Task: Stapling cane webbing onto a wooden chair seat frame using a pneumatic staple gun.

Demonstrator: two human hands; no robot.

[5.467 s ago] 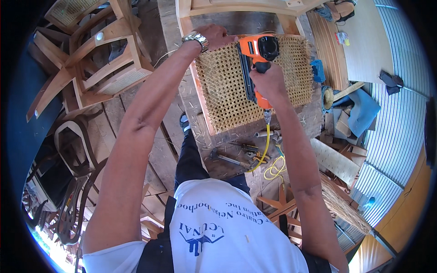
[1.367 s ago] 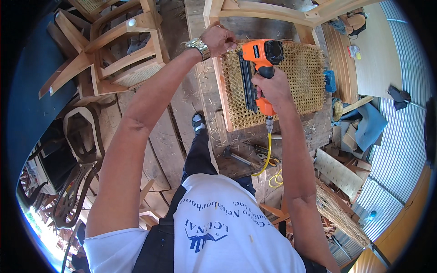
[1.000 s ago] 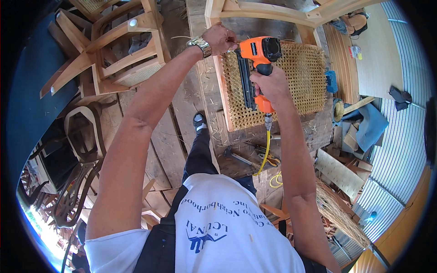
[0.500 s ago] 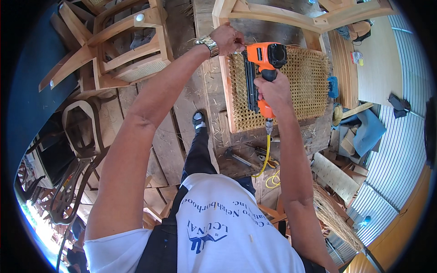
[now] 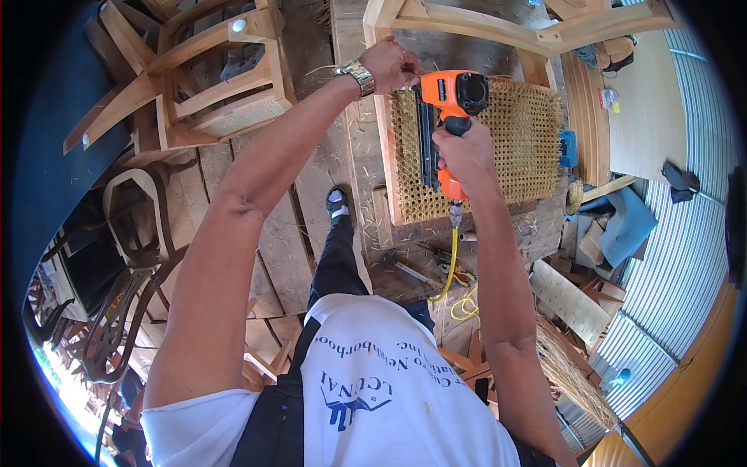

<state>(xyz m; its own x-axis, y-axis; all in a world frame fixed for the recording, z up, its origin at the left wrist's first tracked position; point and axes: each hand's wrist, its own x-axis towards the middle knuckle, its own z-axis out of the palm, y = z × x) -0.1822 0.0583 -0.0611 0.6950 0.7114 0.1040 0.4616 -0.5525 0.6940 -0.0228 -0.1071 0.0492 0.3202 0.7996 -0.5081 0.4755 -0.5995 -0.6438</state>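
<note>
My right hand [image 5: 465,152] grips the black handle of an orange nail gun [image 5: 455,89], its long black magazine lying over a woven cane panel [image 5: 513,148]. A yellow hose [image 5: 453,257] runs down from the gun's fitting. My left hand [image 5: 391,66], wearing a metal watch, is closed at the panel's upper left corner, beside the gun's nose; what its fingertips hold is too small to make out. The cane, frayed at its edges, lies on a light wooden frame [image 5: 389,171] with upright members and a curved rail [image 5: 467,27] rising behind it.
The worn plank worktop [image 5: 362,171] carries cane scraps and hand tools [image 5: 416,272]. Wooden chair frames [image 5: 210,101] crowd the left, with darker curved frames [image 5: 140,218] below. Boards [image 5: 591,132], blue foam [image 5: 626,222], a cane bundle [image 5: 576,366] and corrugated sheeting [image 5: 661,272] line the right.
The bench and panel sit farther right in view than 5.5 seconds ago. In the last second both hands and the gun shifted slightly within the picture; the grips look the same.
</note>
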